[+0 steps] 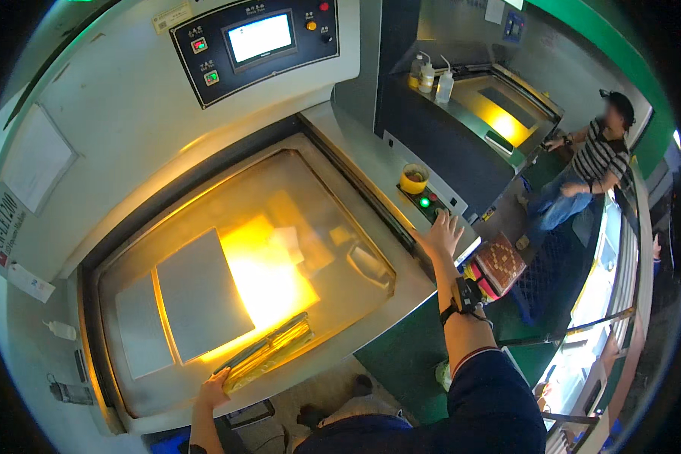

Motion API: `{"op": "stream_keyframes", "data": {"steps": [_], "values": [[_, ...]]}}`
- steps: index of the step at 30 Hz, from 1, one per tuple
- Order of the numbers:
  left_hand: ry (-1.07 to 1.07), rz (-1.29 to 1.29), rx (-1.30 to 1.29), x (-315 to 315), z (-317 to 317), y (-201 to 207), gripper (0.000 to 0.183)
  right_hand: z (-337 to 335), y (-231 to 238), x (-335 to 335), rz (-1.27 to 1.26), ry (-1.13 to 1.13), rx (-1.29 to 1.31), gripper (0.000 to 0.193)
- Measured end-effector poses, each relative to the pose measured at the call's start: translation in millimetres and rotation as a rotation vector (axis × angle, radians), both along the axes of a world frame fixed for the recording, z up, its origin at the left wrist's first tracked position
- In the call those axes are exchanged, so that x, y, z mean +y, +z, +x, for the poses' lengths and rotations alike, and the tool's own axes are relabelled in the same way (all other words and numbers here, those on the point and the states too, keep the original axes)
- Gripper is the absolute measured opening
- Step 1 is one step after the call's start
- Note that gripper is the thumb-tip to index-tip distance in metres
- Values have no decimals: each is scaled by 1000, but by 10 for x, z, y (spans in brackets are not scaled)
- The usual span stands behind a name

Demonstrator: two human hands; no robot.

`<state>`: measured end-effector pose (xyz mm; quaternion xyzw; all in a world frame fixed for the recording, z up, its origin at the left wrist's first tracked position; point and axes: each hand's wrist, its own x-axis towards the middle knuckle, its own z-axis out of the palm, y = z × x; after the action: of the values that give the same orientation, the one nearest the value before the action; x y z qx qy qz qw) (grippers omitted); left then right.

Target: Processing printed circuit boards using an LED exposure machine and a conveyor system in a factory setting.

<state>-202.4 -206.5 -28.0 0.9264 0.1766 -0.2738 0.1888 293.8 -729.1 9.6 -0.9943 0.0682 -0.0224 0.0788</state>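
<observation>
A person in dark short sleeves stands at a machine, hands well apart. The left hand (pixel 215 388) is at the near edge of the table, its fingers at the lower-left end of a shiny gold-and-dark strip (pixel 268 350); whether they are clamped on it cannot be told. The strip lies slantwise along the near side of the table (pixel 340 325), in front of a bright yellow glow. The right hand (pixel 440 236), a dark device (pixel 467 295) strapped at its wrist, is held out with fingers spread and parted, just beside a small button panel (pixel 429 200) on the machine's right edge. One button shines green; fingertip contact is unclear.

Beyond the strip, two grey sheets (pixel 204 295) lie side by side on the table's left half. A yellow tub (pixel 414 178) stands by the button panel. Above the table's far side is a control panel with a lit screen (pixel 259 38).

Farther off at right, a co-worker in a striped top (pixel 601 157) is next to a second glowing table (pixel 469 98), with plastic bottles (pixel 444 87) standing at its left.
</observation>
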Motion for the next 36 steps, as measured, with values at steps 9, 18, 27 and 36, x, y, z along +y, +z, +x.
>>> {"op": "stream_keyframes", "data": {"steps": [9, 18, 27, 36], "values": [[-97, 119, -129, -18, -337, -97, 91, -748, -38, 1651, 428, 865, 173, 90], [-167, 13, 150, 806, -546, 197, 83, -2948, -471, 3147, -1, 1668, 341, 51], [96, -32, -62, 3837, 2266, -116, 75, -303, -738, 6298, 110, 1230, 505, 64], [-3, 487, -363, 4881, 3028, -659, 79, 455, -1342, 7499, -95, 1321, -140, 65]]}}
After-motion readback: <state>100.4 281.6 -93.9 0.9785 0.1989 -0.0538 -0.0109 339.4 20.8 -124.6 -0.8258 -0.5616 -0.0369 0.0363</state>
